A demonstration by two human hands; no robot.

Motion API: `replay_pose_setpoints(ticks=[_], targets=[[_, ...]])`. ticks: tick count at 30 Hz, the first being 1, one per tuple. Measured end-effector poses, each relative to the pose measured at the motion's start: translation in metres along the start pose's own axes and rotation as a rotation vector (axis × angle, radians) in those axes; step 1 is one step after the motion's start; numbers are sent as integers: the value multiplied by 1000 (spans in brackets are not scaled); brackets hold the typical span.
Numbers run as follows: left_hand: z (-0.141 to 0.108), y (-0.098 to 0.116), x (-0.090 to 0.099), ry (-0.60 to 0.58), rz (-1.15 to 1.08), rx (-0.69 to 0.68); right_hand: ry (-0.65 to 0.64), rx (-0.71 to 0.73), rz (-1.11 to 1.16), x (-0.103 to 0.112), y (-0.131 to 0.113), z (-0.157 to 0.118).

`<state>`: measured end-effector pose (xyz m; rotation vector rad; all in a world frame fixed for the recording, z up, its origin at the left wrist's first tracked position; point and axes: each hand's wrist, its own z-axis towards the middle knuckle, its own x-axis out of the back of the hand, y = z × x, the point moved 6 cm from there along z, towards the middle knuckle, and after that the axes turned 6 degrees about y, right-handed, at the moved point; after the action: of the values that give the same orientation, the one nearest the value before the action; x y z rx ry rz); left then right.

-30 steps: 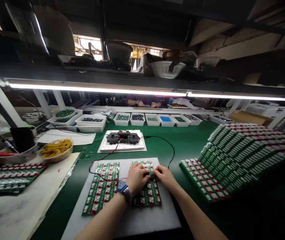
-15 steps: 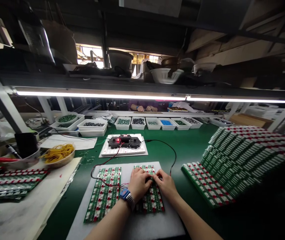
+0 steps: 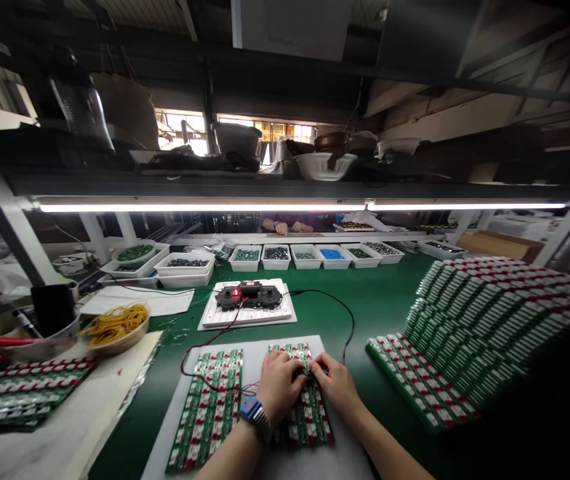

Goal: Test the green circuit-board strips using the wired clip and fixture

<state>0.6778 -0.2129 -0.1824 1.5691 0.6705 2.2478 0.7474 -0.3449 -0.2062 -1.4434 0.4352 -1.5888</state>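
Two green circuit-board panels with red and white parts lie on a pale mat (image 3: 159, 433), the left panel (image 3: 207, 407) beside the right panel (image 3: 309, 417). Over the right panel is my left hand (image 3: 281, 381), a blue watch on its wrist, its fingers bent together at the panel's upper part. My right hand (image 3: 333, 383) pinches close by at that panel's right edge. What the fingertips of either hand hold is too small and hidden to name. Red and black wires run from a black device (image 3: 249, 295) with a lit red display toward the hands.
A tall stack of panels (image 3: 489, 320) stands at right. White trays (image 3: 245, 265) of small parts line the back. Yellow bands in a bowl (image 3: 137, 331) and more panels (image 3: 35, 387) are at left. A person's hands (image 3: 282, 229) show beyond the shelf.
The whole view has tilted, so the bench appears lower in the picture. My hands stay over the right panel with little change in finger position. The far person's hands have shifted slightly.
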Motion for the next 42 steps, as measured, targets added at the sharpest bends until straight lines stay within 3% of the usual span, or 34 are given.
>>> replay_pose_setpoints(ticks=[7,23,30,37,42], targets=[[1,1,0,-10,-3,-3,-23,27,20,5,0,3],[1,6,-2,-69,82,6,-91,-54,42,0,4,6],[-1,16,7,-42,158,-64,-79,-35,157,9,-2,4],[-7,19,16,-112,98,-134,-274,-13,172,12,-6,4],[-8,17,11,-132,56,-118,-329,-57,202,12,-3,2]])
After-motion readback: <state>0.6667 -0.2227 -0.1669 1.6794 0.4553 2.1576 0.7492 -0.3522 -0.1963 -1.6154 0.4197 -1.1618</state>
